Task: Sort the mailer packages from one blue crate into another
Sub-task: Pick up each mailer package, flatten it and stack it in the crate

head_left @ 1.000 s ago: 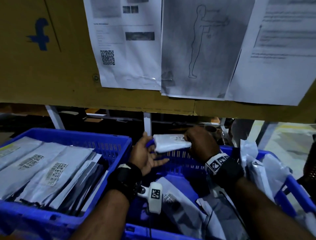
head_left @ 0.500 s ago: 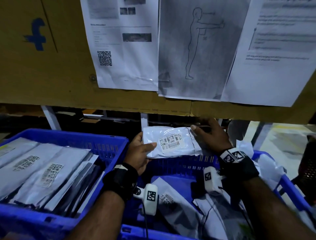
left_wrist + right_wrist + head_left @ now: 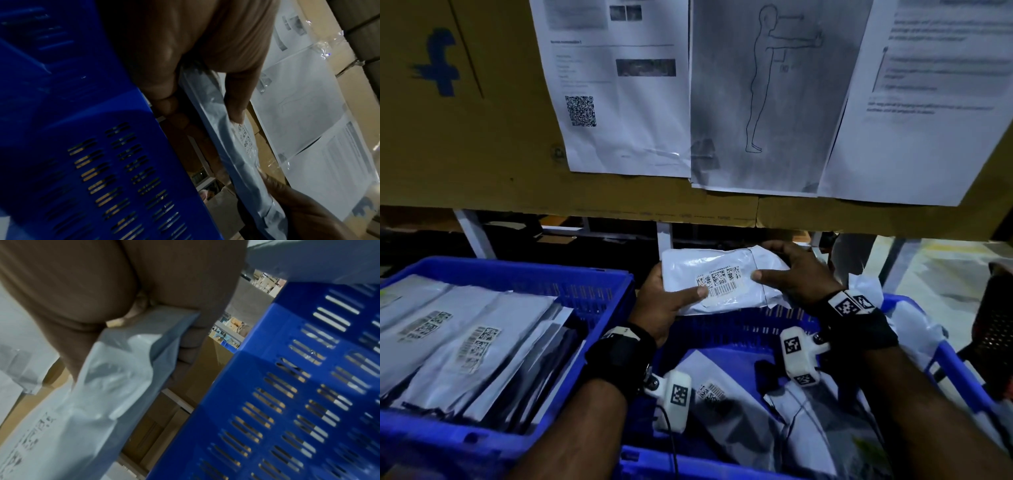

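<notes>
The print on the mailer (image 3: 722, 279) label is too small to read, and the left hand (image 3: 657, 308) and right hand (image 3: 796, 277) cover its two ends. Text on the taped sheets (image 3: 928, 85) is blurred. The left crate (image 3: 571, 277) and right crate (image 3: 955, 370) run off the bottom edge. Forearms hide much of the right crate's contents.
</notes>
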A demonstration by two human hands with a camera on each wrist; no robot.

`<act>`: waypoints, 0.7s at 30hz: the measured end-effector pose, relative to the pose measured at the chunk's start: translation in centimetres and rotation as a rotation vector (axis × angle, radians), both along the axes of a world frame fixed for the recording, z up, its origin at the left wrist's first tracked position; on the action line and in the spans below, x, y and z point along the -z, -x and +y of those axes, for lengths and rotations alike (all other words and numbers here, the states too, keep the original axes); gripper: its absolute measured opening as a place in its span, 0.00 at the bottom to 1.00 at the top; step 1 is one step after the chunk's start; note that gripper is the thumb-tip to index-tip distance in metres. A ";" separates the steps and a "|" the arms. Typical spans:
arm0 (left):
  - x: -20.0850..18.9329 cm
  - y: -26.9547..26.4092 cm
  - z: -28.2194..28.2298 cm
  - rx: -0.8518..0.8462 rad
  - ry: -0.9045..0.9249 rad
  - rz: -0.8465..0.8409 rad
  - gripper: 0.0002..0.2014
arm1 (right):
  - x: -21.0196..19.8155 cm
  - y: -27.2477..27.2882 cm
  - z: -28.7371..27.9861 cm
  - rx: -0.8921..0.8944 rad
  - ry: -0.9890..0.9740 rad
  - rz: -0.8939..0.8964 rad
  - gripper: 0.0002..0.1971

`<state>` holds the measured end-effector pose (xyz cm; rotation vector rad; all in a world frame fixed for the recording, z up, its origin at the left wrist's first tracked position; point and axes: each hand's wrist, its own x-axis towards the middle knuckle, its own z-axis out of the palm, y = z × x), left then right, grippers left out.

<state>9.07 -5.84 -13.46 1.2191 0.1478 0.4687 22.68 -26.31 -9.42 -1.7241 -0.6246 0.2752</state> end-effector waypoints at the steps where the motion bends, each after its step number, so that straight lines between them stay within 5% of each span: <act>1: 0.0 0.0 0.0 -0.005 -0.008 0.005 0.34 | -0.1 0.1 -0.1 0.001 0.004 -0.009 0.26; 8: -0.3 0.1 0.2 -0.143 -0.040 0.042 0.40 | -1.3 0.7 -0.9 0.019 0.288 -0.183 0.11; 15: -0.6 -0.1 0.5 -0.317 0.003 0.037 0.31 | -0.9 0.1 -1.2 -0.124 0.469 -0.126 0.21; 21: -1.0 -0.3 0.4 -0.333 -0.009 0.035 0.22 | -1.7 2.4 0.2 -0.164 0.143 -0.139 0.23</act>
